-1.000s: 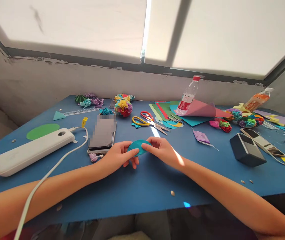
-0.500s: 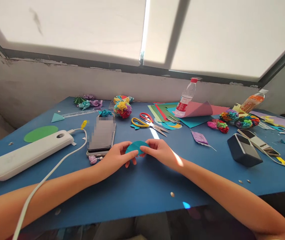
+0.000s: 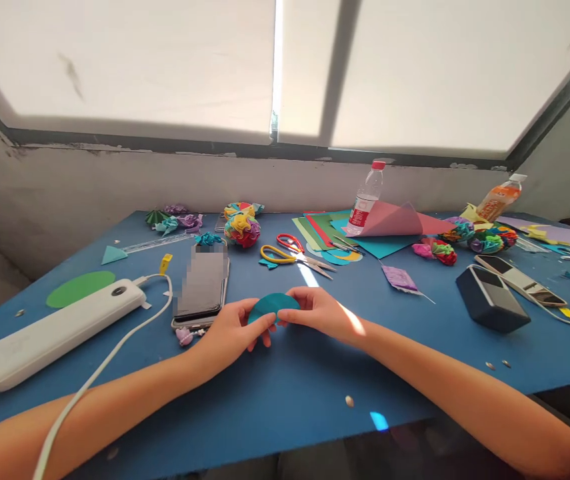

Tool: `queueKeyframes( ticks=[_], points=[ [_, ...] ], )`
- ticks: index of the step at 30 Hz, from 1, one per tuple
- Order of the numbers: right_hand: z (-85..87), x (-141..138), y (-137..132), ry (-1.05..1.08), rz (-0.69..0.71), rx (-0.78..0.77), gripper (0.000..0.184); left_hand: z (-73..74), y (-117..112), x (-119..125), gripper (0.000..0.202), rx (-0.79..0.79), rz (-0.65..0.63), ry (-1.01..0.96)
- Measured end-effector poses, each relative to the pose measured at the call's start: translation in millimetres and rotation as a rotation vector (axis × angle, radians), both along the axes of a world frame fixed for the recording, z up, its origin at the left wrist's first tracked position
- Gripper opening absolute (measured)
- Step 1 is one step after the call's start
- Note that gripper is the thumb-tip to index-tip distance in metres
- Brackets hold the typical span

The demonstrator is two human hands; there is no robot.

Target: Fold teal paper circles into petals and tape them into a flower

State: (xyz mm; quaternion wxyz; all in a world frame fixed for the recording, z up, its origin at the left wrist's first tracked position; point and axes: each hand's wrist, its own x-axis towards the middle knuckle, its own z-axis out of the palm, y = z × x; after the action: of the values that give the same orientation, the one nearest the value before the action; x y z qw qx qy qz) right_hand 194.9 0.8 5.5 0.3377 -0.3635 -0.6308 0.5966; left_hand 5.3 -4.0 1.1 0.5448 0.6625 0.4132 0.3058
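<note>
Between both hands, just above the blue table [image 3: 305,413], is a teal paper disc [image 3: 271,305], seen tilted. My left hand [image 3: 239,331] pinches its near left edge with thumb on top and fingers beneath. On the other side, my right hand [image 3: 315,309] grips the right edge, thumb tip close to the left thumb. Fingers partly hide the lower rim. A smartphone [image 3: 202,283] lies left of my left hand. Beyond the disc rest scissors [image 3: 295,257] with yellow and red handles, blades pointing right.
A white power bank [image 3: 59,337] with a cable [image 3: 107,363] crossing my left forearm lies left, near a green paper circle [image 3: 79,289]. Coloured paper sheets [image 3: 325,230], a red-capped bottle [image 3: 366,200] and crumpled paper balls [image 3: 243,228] stand behind. At right sits a dark box-shaped device [image 3: 492,300].
The camera view has tilted slightly, so the table scene sits a little lower. Both hands keep hold of the teal disc, with the right thumb now closer to the left thumb.
</note>
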Motion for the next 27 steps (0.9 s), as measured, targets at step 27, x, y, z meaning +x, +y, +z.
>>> queueKeyframes(
  ticks=[27],
  points=[
    [2.1, 5.8, 3.8, -0.128, -0.053, 0.064, 0.030, 0.7, 2.6, 2.8, 0.030, -0.150, 0.056, -0.129]
  ],
)
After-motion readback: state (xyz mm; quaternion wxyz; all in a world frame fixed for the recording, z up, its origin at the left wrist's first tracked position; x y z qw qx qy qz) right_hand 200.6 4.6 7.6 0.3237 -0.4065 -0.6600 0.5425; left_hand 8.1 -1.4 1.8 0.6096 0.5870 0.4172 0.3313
